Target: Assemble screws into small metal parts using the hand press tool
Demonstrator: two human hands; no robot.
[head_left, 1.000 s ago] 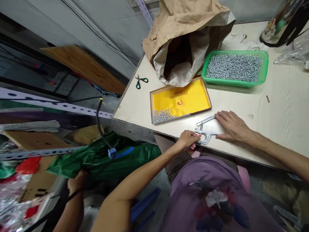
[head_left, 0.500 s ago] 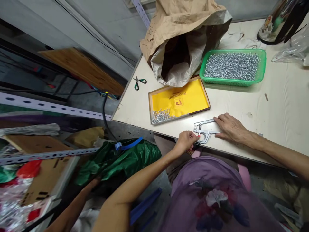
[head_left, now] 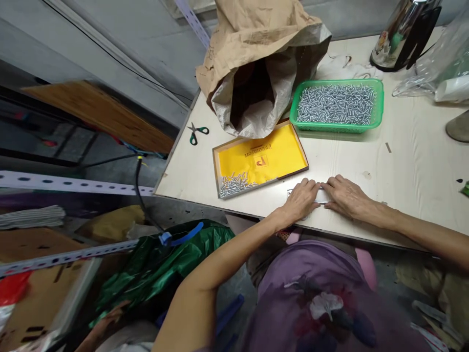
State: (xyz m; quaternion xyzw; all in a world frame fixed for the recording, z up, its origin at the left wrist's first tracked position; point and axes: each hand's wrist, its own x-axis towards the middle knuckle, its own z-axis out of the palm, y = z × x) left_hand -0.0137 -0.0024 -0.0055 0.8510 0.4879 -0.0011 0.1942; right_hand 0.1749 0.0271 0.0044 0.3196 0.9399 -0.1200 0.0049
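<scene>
Both hands are on a pair of silver metal pliers (head_left: 323, 195) lying near the table's front edge. My left hand (head_left: 301, 201) is closed over the jaw end and hides most of it. At the handle end, my right hand (head_left: 346, 198) is closed around the two handles. Only the middle of the handles and a bit of the jaw tip show. Just behind the pliers sits a shallow tray (head_left: 298, 171) with a yellow bottom, holding a small pile of little metal springs (head_left: 234, 185) in its near left corner.
A green basket (head_left: 381, 105) full of small springs stands farther back, beside an open brown paper sack (head_left: 252, 34). Scissors (head_left: 196, 132) lie at the left edge. A kettle (head_left: 397, 39) and plastic bags (head_left: 454, 73) are at the back right. Another person's hand (head_left: 112, 315) shows lower left.
My left hand has moved from pinching at the front of the pliers to closing over their jaw end. My right hand stays on the handles. The view has shifted slightly right.
</scene>
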